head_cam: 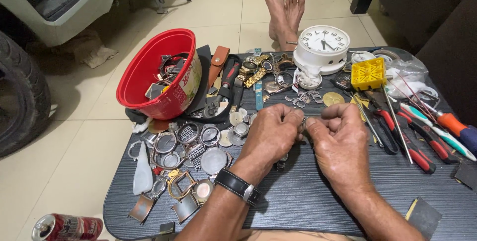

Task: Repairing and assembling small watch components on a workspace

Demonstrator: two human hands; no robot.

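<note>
My left hand [272, 132] and my right hand [339, 139] meet fingertip to fingertip over the dark lap table [318, 196]. Both pinch a small metal part [303, 120], too small to name, between thumbs and forefingers. A black-strapped wristwatch [238, 186] sits on my left wrist. Loose metal watch-band links [303, 98] lie just beyond my fingers. Several watch cases and bezels [191, 144] are spread out left of my left hand.
A tilted red bucket [149, 69] of watch parts stands at the back left. A white alarm clock [322, 47], a yellow block [368, 73], red-handled pliers [412, 141] and screwdrivers [449, 121] lie right. Bare feet [284, 7] rest on the tile floor; a can [67, 227] lies bottom left.
</note>
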